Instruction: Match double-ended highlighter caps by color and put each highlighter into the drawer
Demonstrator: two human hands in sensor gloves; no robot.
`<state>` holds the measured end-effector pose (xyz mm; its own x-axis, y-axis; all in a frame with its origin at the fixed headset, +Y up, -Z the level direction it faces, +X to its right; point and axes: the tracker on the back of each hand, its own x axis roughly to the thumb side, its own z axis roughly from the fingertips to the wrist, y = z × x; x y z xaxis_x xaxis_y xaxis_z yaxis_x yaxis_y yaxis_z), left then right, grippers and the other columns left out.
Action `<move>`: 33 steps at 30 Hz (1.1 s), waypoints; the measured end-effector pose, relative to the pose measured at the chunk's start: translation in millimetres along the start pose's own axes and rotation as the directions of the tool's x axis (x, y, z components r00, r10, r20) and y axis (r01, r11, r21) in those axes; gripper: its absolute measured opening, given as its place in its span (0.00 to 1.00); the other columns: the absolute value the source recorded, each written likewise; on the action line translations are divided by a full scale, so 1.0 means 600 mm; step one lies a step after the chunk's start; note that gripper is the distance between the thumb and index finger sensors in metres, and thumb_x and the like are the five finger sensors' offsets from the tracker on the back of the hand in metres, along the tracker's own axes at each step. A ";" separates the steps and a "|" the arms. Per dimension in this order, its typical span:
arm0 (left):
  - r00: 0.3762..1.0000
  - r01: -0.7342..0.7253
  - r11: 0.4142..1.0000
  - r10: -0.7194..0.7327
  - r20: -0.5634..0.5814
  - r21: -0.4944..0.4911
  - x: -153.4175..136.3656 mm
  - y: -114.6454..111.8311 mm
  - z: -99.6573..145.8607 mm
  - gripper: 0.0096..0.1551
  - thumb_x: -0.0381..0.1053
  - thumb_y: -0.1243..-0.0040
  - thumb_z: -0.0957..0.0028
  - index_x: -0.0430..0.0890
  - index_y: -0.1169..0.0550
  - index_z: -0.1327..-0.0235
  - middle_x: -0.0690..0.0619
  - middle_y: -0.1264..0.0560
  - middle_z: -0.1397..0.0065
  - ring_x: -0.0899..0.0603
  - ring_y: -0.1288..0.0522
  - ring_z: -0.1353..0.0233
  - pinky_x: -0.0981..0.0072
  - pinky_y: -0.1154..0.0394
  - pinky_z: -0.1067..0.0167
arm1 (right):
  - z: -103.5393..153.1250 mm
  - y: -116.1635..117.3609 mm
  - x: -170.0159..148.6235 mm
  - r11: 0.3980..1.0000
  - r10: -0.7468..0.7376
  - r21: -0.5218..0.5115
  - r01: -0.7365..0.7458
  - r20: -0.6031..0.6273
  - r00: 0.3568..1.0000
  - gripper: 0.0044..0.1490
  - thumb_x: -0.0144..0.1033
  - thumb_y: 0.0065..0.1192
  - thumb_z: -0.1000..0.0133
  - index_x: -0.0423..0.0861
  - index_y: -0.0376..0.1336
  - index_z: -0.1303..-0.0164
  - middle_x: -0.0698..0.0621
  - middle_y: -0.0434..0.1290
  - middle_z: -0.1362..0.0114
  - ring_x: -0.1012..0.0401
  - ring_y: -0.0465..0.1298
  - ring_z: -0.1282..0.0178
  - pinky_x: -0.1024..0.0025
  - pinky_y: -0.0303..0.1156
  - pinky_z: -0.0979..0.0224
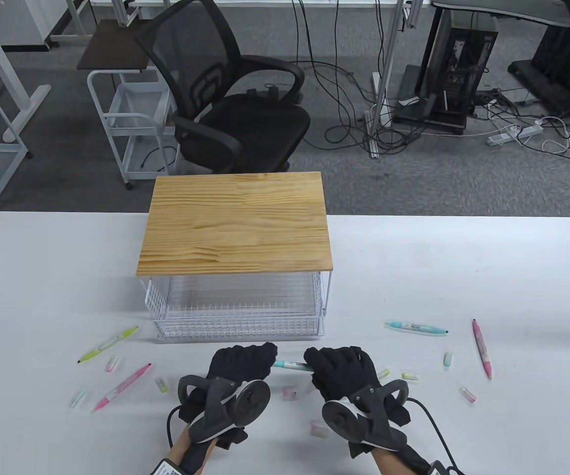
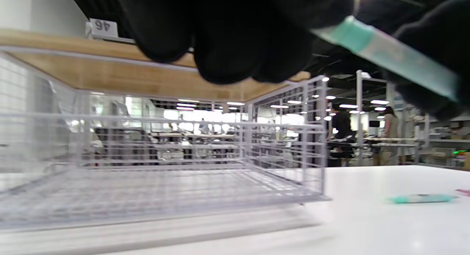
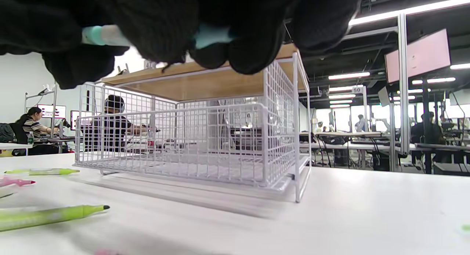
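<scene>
Two gloved hands sit at the near edge of a white table [image 1: 42, 277], each with a round tracker strapped to its back. Both hold one teal highlighter [image 1: 292, 365] between them, level and just off the tabletop. The left hand [image 1: 240, 368] has its fingers curled around the highlighter's left end, and the right hand [image 1: 339, 371] has its fingers curled around the right end. Only a short stretch of the teal barrel shows between the two gloves.

Directly behind the hands stands a white wire drawer [image 1: 238, 309], pulled out from a wire frame topped with a wooden board [image 1: 235, 222]. No highlighter can be seen inside the drawer.

On the table to the left lie a yellow-green highlighter [image 1: 108, 344] and a pink highlighter [image 1: 121, 388], with several small loose caps [image 1: 112, 364] around them. To the right lie a second teal highlighter [image 1: 416, 327] and a second pink highlighter [image 1: 482, 348], well apart from the hands, with more loose caps nearby. A few caps also lie just beside and between the wrists.

Beyond the table are a black office chair [image 1: 235, 99] and cables on a grey floor.
</scene>
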<state>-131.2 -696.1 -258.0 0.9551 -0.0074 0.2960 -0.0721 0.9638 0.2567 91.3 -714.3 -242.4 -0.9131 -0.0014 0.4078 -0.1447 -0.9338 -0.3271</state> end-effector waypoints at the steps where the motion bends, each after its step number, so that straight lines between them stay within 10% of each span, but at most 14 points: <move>1: 1.000 0.005 1.000 -0.005 -0.020 0.004 -0.010 0.003 -0.001 0.27 0.51 0.53 0.45 0.61 0.32 0.30 0.60 0.21 0.35 0.53 0.21 0.38 0.52 0.25 0.28 | 0.000 0.000 -0.004 1.000 0.003 0.017 -0.003 -0.008 1.000 0.41 0.46 0.63 0.43 0.55 0.52 0.19 0.53 0.65 0.19 0.55 0.71 0.23 0.45 0.67 0.20; 16: 0.982 -0.046 0.995 0.062 -0.179 0.087 -0.114 0.051 -0.003 0.27 0.52 0.52 0.43 0.63 0.33 0.29 0.61 0.23 0.30 0.51 0.23 0.28 0.48 0.30 0.21 | -0.059 0.093 0.002 0.851 0.094 0.518 -0.085 0.010 0.996 0.41 0.42 0.68 0.45 0.58 0.55 0.20 0.53 0.61 0.13 0.53 0.66 0.14 0.50 0.65 0.17; 33: 0.971 -0.120 0.985 0.142 -0.191 0.122 -0.119 0.055 0.001 0.27 0.52 0.52 0.43 0.63 0.34 0.28 0.61 0.23 0.29 0.50 0.24 0.27 0.45 0.32 0.21 | -0.067 0.143 0.019 0.810 0.181 0.559 -0.179 0.051 0.982 0.32 0.42 0.68 0.46 0.59 0.62 0.30 0.55 0.63 0.15 0.54 0.69 0.18 0.46 0.67 0.19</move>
<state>-202.0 -663.7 -270.1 0.9723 0.1807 0.1483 -0.2209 0.9181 0.3291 53.4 -779.7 -300.3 -0.9033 -0.1888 0.3851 0.2590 -0.9558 0.1389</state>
